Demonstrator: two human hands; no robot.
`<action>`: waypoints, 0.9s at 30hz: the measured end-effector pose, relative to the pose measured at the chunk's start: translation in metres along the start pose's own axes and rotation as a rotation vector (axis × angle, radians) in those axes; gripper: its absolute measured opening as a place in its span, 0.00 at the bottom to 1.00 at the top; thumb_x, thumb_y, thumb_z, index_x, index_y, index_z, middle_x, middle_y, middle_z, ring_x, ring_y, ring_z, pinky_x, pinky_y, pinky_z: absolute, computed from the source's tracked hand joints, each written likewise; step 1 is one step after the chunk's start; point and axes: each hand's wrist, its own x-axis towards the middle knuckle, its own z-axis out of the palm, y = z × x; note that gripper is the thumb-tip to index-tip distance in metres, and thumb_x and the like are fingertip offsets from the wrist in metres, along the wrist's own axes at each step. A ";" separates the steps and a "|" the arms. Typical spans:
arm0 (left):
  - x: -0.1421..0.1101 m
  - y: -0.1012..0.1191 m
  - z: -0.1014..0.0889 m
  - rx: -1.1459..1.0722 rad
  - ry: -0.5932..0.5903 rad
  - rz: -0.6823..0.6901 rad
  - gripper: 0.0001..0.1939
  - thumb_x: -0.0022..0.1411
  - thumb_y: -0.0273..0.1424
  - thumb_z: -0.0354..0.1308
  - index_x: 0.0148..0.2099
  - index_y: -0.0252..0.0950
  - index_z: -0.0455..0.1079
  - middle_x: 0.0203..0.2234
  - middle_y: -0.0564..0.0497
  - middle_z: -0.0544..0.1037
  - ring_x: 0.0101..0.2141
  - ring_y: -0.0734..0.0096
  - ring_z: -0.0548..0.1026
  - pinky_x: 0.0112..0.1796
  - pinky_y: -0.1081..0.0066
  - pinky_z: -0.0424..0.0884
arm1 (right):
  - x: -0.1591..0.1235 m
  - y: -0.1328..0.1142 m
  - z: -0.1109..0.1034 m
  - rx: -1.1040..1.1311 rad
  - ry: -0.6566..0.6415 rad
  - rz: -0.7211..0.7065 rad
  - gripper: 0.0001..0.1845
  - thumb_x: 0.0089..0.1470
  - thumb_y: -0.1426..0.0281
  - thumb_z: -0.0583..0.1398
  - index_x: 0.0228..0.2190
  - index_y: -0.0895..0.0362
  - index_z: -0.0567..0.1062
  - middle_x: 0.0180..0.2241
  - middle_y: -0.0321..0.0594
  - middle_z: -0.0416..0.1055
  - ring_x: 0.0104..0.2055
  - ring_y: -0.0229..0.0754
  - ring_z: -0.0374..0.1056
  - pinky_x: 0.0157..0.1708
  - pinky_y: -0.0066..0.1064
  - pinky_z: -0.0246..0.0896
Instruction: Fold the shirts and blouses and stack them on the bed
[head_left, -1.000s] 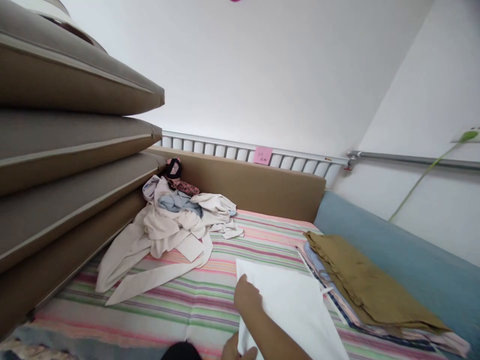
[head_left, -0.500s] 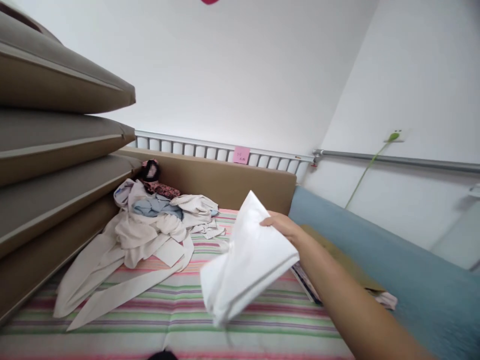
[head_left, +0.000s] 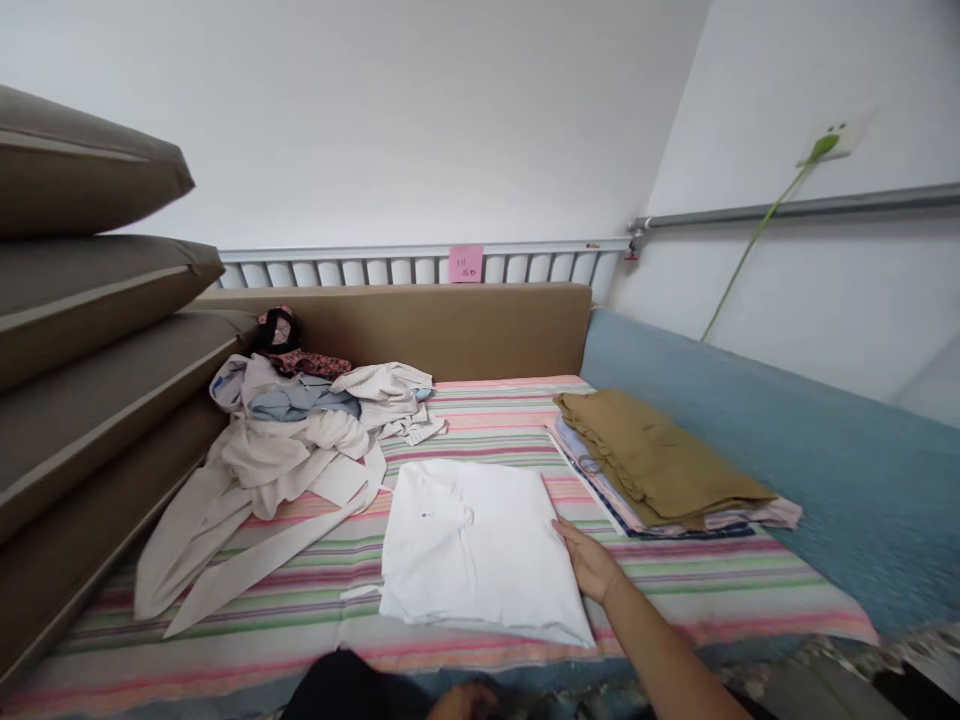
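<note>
A home bedroom or living corner: a striped sheet covers a low bed, with brown cushions stacked at one side. Loose laundry and a folded stack of clothes lie beneath a white radiator on plain walls.

A white folded shirt lies flat on the striped bed sheet, folded into a neat, roughly square packet with smooth faces and a tiny dark mark near its upper left. Its near right corner tapers toward the front edge of the sheet, and a small flap of white cloth pokes out at its lower left. Its right edge is touched by the right hand, whose fingers lie flat.
</note>
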 end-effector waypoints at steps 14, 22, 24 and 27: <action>-0.060 0.045 -0.008 -0.157 0.286 0.081 0.28 0.40 0.53 0.61 0.34 0.33 0.68 0.24 0.49 0.74 0.23 0.72 0.72 0.24 0.73 0.63 | -0.007 0.006 -0.015 0.005 -0.085 0.142 0.16 0.51 0.66 0.61 0.39 0.64 0.72 0.35 0.50 0.77 0.40 0.48 0.73 0.46 0.38 0.66; -0.059 0.091 -0.081 -0.032 1.027 0.396 0.25 0.44 0.44 0.61 0.41 0.34 0.69 0.36 0.45 0.76 0.35 0.62 0.74 0.37 0.64 0.69 | -0.006 0.012 -0.012 -0.020 -0.151 0.159 0.20 0.43 0.68 0.65 0.40 0.63 0.72 0.35 0.50 0.77 0.39 0.49 0.73 0.45 0.41 0.66; -0.049 0.092 -0.088 -0.033 1.010 0.388 0.25 0.41 0.43 0.62 0.40 0.33 0.69 0.35 0.44 0.77 0.36 0.59 0.75 0.40 0.61 0.69 | -0.005 0.017 -0.011 -0.035 -0.123 0.121 0.22 0.37 0.73 0.66 0.39 0.62 0.71 0.34 0.47 0.77 0.37 0.48 0.74 0.44 0.41 0.66; -0.042 0.089 -0.094 -0.036 0.982 0.393 0.24 0.39 0.42 0.63 0.38 0.32 0.71 0.32 0.45 0.78 0.36 0.58 0.75 0.42 0.59 0.68 | -0.002 0.024 -0.012 -0.047 -0.074 0.084 0.23 0.33 0.77 0.65 0.38 0.60 0.71 0.31 0.44 0.78 0.34 0.48 0.74 0.44 0.42 0.66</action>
